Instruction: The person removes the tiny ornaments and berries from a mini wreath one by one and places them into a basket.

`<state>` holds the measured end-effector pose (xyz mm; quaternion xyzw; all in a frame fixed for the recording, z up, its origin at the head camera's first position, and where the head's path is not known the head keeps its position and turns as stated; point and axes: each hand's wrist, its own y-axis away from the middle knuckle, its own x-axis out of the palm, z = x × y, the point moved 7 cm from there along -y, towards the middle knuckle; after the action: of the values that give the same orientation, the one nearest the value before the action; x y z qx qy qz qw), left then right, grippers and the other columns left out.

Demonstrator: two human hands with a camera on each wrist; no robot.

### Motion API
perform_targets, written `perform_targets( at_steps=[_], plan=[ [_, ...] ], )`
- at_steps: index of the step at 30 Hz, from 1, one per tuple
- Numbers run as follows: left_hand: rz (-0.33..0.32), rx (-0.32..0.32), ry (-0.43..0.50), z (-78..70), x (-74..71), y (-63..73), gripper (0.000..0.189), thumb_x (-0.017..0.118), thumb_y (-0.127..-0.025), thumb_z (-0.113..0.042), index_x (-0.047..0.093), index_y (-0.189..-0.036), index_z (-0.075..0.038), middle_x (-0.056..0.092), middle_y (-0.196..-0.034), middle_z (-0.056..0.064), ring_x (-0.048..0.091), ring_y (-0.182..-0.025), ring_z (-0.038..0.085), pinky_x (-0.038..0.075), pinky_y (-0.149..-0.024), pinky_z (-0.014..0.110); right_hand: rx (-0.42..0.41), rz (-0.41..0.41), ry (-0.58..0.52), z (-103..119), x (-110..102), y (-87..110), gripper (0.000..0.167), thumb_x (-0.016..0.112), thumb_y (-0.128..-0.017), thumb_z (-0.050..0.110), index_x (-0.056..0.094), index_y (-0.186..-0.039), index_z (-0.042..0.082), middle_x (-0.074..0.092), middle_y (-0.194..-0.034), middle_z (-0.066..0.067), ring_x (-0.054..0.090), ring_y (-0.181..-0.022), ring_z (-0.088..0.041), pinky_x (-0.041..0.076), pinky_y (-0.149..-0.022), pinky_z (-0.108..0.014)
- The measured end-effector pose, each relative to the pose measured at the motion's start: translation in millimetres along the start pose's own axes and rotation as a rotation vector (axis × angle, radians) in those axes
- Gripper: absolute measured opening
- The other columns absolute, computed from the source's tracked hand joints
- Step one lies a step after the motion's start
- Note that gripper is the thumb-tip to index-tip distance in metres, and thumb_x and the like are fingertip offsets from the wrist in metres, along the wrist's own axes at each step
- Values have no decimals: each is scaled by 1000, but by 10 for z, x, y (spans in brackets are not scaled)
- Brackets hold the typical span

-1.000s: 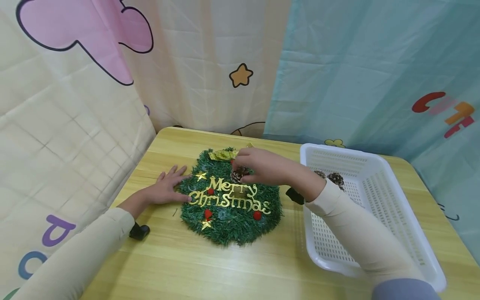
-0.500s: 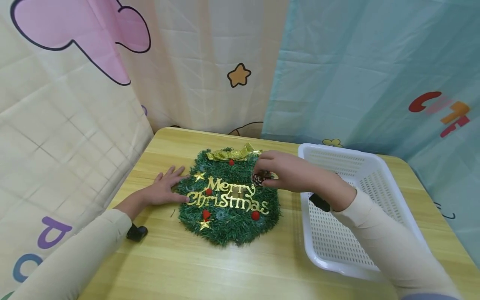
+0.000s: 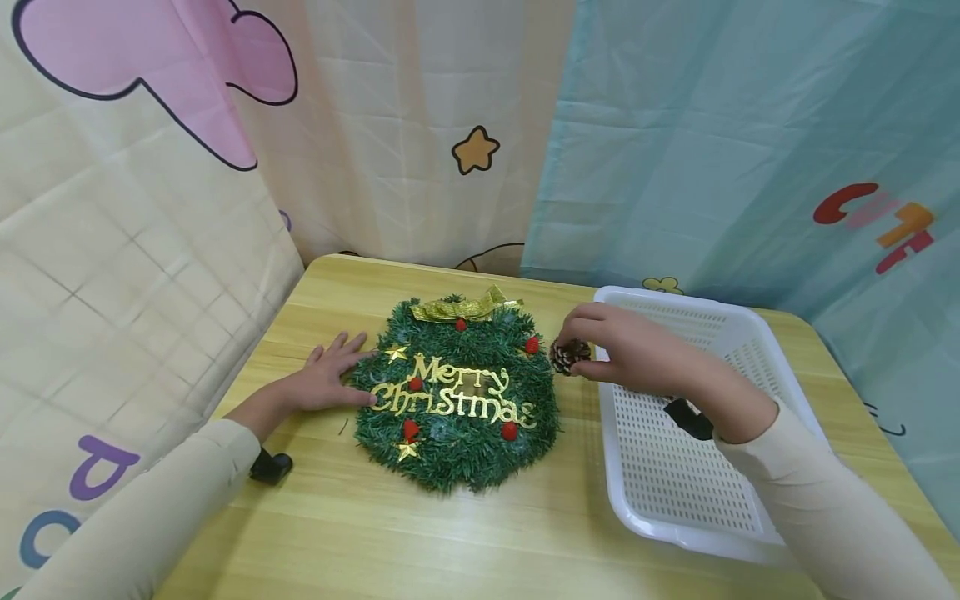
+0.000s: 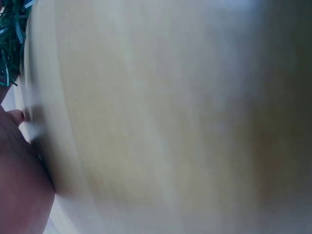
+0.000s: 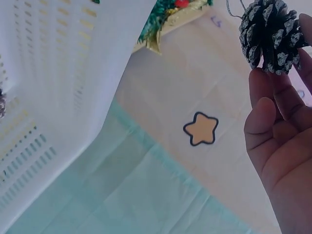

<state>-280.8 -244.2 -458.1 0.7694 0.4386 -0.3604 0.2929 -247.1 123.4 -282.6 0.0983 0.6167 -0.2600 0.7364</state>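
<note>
A green tinsel wreath [image 3: 457, 450] with gold "Merry Christmas" lettering, gold stars, red berries and a gold bow lies on the table. My left hand [image 3: 324, 379] rests at its left edge with fingers spread, the thumb reaching onto the lettering. Between the wreath and the basket, my right hand [image 3: 626, 346] holds a pine cone [image 3: 570, 357] by its fingertips. Up close in the right wrist view, the pine cone [image 5: 270, 36] shows white-tipped scales and a thin silver loop. Only part of the left hand [image 4: 22, 180] shows at the edge of the left wrist view.
A white perforated plastic basket [image 3: 622, 492] stands on the right of the wooden table [image 3: 420, 542], under my right forearm. A bit of another pine cone [image 5: 2, 103] shows inside it in the right wrist view. Printed curtains [image 3: 375, 150] hang behind and beside the table.
My right hand has carried the pine cone rightward, off the wreath to the basket's near left rim, uncovering the bow and a red berry. My left hand has stayed at the wreath's edge.
</note>
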Motion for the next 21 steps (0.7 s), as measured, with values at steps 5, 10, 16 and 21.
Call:
perform_targets(
  at_steps=[5, 10, 16, 21],
  plan=[
    [0, 3, -7, 11, 4, -10, 91, 71, -86, -54, 35, -154, -6, 4, -165, 19, -12, -148, 43, -11, -110, 67, 49, -37, 0, -95, -78, 158, 22, 76, -88, 10, 68, -108, 15, 60, -107, 7, 57, -94, -9, 51, -76, -33],
    [0, 4, -6, -3, 13, -15, 91, 71, -86, -55, 36, -154, -7, 4, -165, 19, -12, -148, 43, -12, -110, 66, 123, -22, 4, -223, -78, 328, 24, 75, -88, 8, 68, -109, 15, 60, -106, 7, 55, -90, -7, 50, -74, -32],
    [-1, 0, 0, -27, 9, 1, 91, 71, -86, -54, 35, -154, -6, 4, -165, 19, -12, -148, 43, -12, -110, 66, 243, 4, 5, -425, -39, 564, 24, 77, -88, 10, 69, -110, 14, 62, -109, 5, 57, -93, -9, 52, -76, -36],
    [0, -4, -6, -16, -4, 17, 91, 72, -86, -53, 35, -154, -5, 4, -165, 19, -13, -148, 43, -12, -111, 66, 320, 30, 2, -596, 20, 732, 25, 78, -87, 12, 69, -111, 14, 64, -109, 4, 60, -96, -13, 52, -79, -39]
  ],
)
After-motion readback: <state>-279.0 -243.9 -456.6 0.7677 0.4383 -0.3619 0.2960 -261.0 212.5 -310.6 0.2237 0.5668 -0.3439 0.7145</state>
